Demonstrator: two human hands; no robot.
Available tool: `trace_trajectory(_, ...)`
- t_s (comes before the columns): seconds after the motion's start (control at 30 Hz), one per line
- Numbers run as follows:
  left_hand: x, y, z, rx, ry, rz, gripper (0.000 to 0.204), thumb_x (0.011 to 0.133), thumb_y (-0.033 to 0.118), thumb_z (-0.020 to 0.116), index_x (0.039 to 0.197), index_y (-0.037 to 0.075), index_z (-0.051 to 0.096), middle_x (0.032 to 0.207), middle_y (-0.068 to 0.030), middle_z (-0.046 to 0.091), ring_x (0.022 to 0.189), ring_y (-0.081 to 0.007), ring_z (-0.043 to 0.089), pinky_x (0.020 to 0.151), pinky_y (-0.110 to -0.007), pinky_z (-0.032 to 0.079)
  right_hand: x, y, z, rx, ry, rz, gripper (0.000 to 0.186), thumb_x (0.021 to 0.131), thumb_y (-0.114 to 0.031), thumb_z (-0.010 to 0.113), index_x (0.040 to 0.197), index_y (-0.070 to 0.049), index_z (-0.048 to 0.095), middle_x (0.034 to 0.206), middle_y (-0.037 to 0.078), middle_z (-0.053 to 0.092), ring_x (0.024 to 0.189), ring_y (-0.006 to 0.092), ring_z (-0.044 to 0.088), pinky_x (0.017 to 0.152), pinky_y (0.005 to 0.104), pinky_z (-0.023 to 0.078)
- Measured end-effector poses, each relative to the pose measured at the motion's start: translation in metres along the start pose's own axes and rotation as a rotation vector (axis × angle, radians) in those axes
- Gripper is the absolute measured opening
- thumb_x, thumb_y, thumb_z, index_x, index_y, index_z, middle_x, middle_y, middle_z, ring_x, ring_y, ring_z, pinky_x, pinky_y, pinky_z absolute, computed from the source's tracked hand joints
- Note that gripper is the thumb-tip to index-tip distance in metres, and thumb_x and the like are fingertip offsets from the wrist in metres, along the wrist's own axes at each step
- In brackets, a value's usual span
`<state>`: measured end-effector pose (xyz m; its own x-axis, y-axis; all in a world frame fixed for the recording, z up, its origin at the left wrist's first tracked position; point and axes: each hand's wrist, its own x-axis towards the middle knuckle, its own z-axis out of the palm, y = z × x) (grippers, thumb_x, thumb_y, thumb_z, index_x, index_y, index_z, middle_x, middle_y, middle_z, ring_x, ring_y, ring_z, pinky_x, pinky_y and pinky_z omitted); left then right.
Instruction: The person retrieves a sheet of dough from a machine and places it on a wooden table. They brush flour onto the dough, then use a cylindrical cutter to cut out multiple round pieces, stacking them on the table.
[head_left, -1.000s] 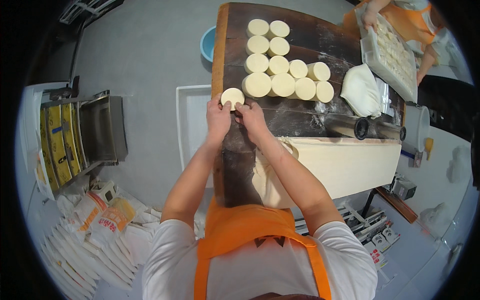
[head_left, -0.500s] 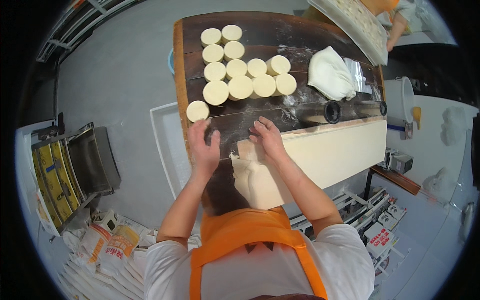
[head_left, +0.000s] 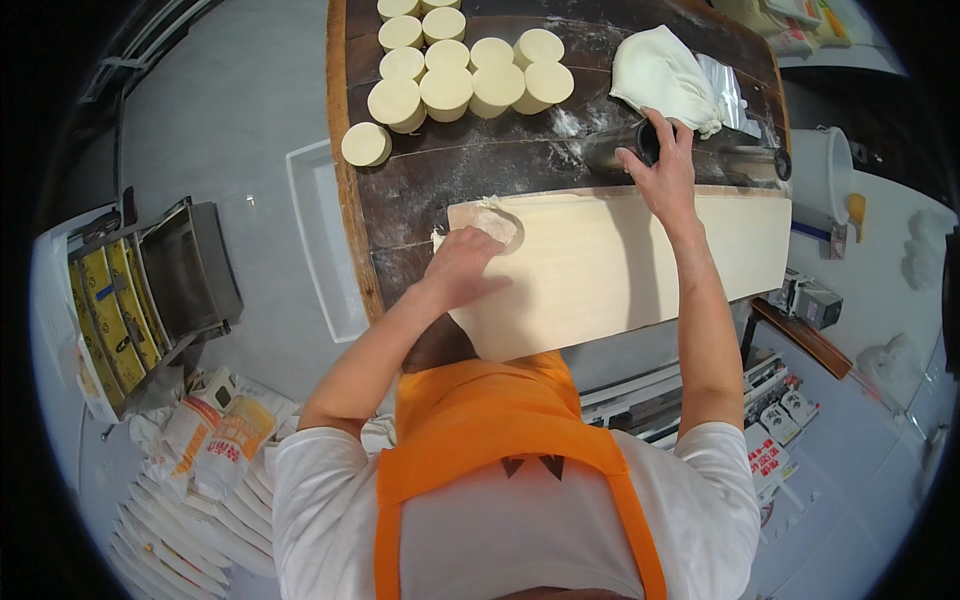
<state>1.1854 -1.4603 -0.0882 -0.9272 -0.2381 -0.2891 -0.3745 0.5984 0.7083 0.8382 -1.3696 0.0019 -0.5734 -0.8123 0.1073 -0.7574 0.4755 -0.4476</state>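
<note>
L hand (head_left: 462,265) on dough sheet (head_left: 620,265), R hand (head_left: 665,170) on cutter (head_left: 622,148).

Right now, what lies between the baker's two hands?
In the head view, only the pale dough sheet lies between the left hand and the right hand.

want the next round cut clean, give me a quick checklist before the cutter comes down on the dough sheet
1. Right hand on the metal ring cutter: ok.
2. Left hand resting on the dough sheet: ok.
3. Uncut sheet beside the round cut-out hole: ok.
4. Cutter rim free of dough: cannot tell.
5. Board space beside the cut dough rounds: ok, a single round sits apart.
6. Flour on the wooden board: ok.
</note>
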Motion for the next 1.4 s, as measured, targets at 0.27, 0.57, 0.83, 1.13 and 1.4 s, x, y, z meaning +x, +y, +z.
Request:
trace_trajectory(0.27, -0.007, 0.001, -0.009, 0.012, -0.094, -0.127, 0.070, 0.080, 0.034, 0.089, 0.142, 0.009, 0.069, 0.136, -0.0170, 0.071, 0.133, -0.0373, 0.060, 0.117, -0.049, 0.046, -0.063, -0.033, -0.064, 0.173, 0.152, -0.202, 0.073, 0.083, -0.024, 0.092, 0.150, -0.020, 0.063, 0.141, 0.018, 0.053, 0.127, 0.0392, 0.060, 0.107, 0.0470, 0.052)
trace_trajectory(0.57, -0.013, -0.039, 0.014, -0.387, 0.309, -0.272, 0.069, 0.081, 0.037, 0.093, 0.134, 0.000, 0.071, 0.129, -0.0208, 0.069, 0.125, -0.0358, 0.066, 0.110, -0.044, 0.052, -0.191, -0.073, -0.091, 0.452, -0.129, -0.212, 0.070, 0.081, -0.025, 0.092, 0.146, -0.019, 0.067, 0.141, 0.025, 0.052, 0.124, 0.0442, 0.063, 0.101, 0.0471, 0.058)
trace_trajectory(0.83, 0.019, -0.058, 0.068, -0.391, 0.670, -0.644, 0.069, 0.101, 0.050, 0.075, 0.139, -0.007, 0.068, 0.121, -0.0238, 0.072, 0.111, -0.0352, 0.070, 0.098, -0.044, 0.054, -0.232, -0.057, -0.101, 0.367, 0.042, -0.015, 0.075, 0.077, -0.024, 0.096, 0.145, -0.020, 0.066, 0.144, 0.023, 0.051, 0.124, 0.0430, 0.064, 0.100, 0.0469, 0.060)
trace_trajectory(1.13, 0.039, -0.017, 0.069, -0.849, 0.873, -0.720, 0.051, 0.105, 0.032, 0.073, 0.134, -0.010, 0.070, 0.125, -0.0198, 0.076, 0.112, -0.0274, 0.072, 0.101, -0.040, 0.054, -0.237, 0.003, -0.129, 0.458, 0.126, -0.048, 0.076, 0.076, -0.020, 0.097, 0.145, -0.018, 0.066, 0.142, 0.022, 0.052, 0.120, 0.0391, 0.066, 0.095, 0.0442, 0.061)
trace_trajectory(1.4, 0.059, 0.027, 0.117, -0.646, 0.950, -0.675, 0.042, 0.103, 0.028, 0.075, 0.123, -0.009, 0.075, 0.114, -0.0184, 0.077, 0.104, -0.0235, 0.070, 0.095, -0.038, 0.054, -0.231, 0.069, -0.150, 0.467, 0.163, -0.152, 0.080, 0.071, -0.012, 0.097, 0.144, -0.011, 0.063, 0.138, 0.021, 0.053, 0.118, 0.0378, 0.064, 0.092, 0.0441, 0.060)
